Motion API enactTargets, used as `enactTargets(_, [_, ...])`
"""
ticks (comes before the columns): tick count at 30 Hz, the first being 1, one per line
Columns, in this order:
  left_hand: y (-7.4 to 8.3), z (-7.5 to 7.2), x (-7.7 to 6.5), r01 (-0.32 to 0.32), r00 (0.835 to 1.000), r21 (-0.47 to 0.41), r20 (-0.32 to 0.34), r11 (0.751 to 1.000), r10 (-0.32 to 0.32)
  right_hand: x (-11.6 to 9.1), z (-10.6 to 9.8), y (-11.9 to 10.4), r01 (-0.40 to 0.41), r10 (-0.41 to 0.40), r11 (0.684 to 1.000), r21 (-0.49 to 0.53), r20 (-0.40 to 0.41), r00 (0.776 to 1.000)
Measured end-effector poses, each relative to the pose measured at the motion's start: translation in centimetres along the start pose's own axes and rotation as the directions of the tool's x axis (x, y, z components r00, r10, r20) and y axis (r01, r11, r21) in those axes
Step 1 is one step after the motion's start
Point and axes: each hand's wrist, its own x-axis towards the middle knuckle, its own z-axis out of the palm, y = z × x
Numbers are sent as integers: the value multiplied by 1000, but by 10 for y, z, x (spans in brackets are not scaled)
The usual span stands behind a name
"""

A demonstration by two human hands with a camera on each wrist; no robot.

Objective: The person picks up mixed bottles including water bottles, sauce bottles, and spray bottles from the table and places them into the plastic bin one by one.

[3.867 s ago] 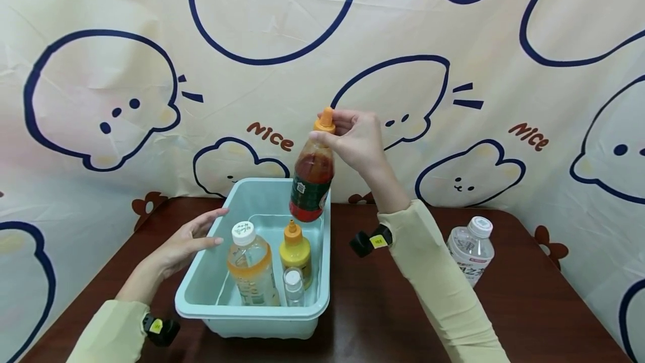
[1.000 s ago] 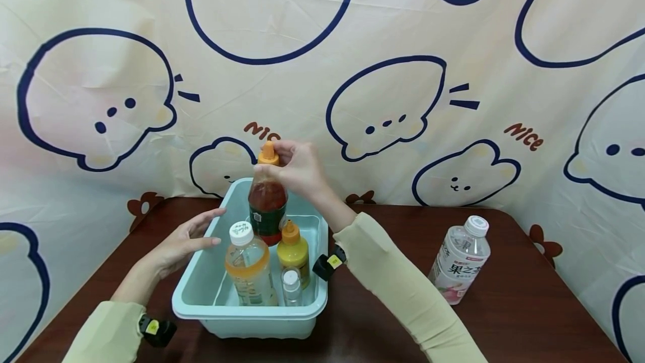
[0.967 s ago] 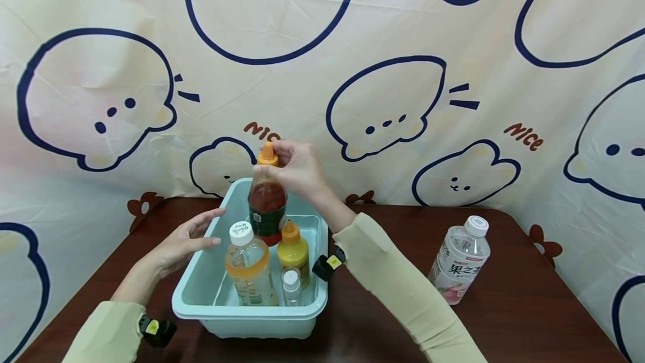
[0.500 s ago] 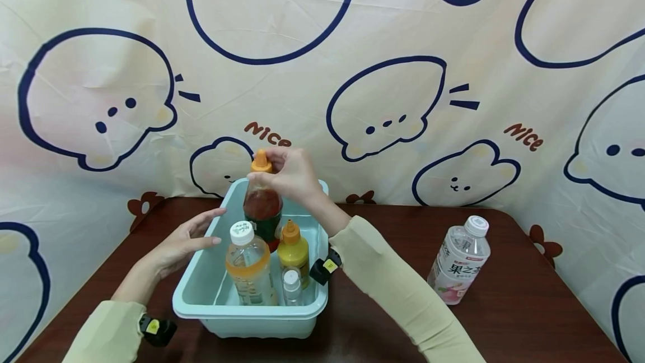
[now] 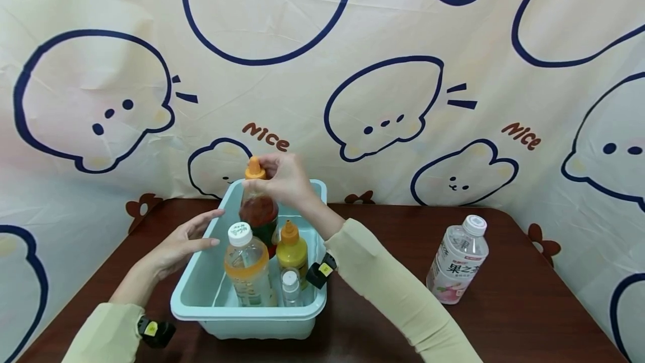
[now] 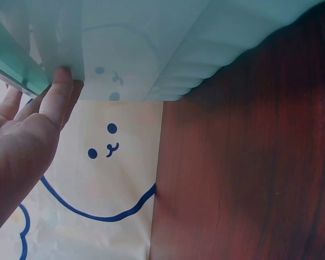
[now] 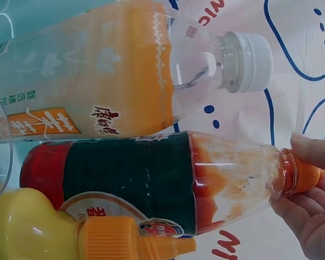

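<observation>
My right hand [image 5: 284, 181] pinches the orange cap of a sauce bottle [image 5: 259, 212] with red sauce and a dark green label. The bottle stands or hangs low in the back of a light blue tub [image 5: 247, 327]; its base is hidden. In the right wrist view, thumb and fingers close round the cap of this sauce bottle [image 7: 130, 168]. My left hand [image 5: 183, 242] holds the tub's left rim, thumb over it, fingertips against the outer wall in the left wrist view. Beside the sauce bottle are a white-capped drink bottle [image 5: 248, 273], a yellow squeeze bottle [image 5: 292, 254] and a small clear bottle [image 5: 291, 290].
A clear drink bottle [image 5: 457, 262] with a white cap and pink label stands on the dark wooden table [image 5: 393, 318], right of the tub. A cream cloth [image 5: 282, 88] with cartoon prints hangs behind the table.
My right hand has carried the sauce bottle left from above the tub's right side, then lowered it behind the white-capped bottle. My left hand has stayed at the rim.
</observation>
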Motion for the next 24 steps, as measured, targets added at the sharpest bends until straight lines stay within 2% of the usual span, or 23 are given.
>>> enactTargets(18, [1,0,-1,4,1000,5,8,1000,-4,1,9,4,-14,13,1000,16,39,999])
enactTargets(24, [2,-1,0,8,1000,14,5,1000,-8,0,12,6,-19,20,1000,-11,42,999])
